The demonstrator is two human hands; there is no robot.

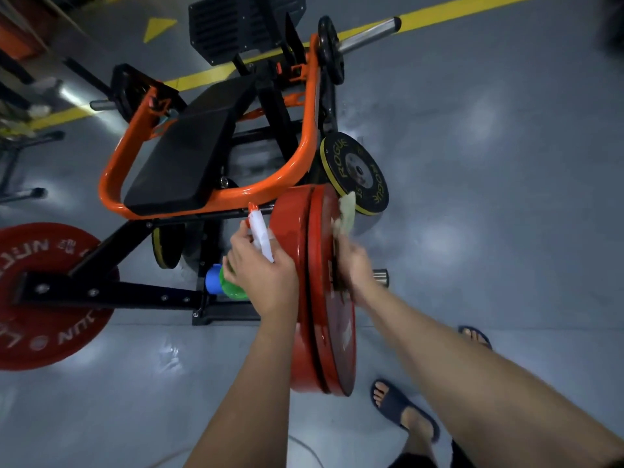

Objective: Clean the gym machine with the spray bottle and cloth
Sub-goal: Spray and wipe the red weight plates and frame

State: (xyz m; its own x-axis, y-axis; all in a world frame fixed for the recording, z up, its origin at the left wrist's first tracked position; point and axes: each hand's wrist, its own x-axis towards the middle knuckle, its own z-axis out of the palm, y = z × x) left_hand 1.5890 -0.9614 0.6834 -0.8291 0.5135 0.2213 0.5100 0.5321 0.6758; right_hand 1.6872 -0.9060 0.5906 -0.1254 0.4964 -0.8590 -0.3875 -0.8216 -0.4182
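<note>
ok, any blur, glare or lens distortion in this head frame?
Head view: the right hand and pale cloth smear with motion blur on the red weight plate; the left hand on the white-and-green spray bottle is sharper; glare patches on the glossy grey floor; wide-angle stretch toward the edges.

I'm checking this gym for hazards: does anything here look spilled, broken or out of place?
Nothing looks spilled or broken. The pale patches on the grey floor seem to be lamp glare, not puddles. One oddity: a thin pale cord lies loose on the floor near the sandalled feet.
</note>
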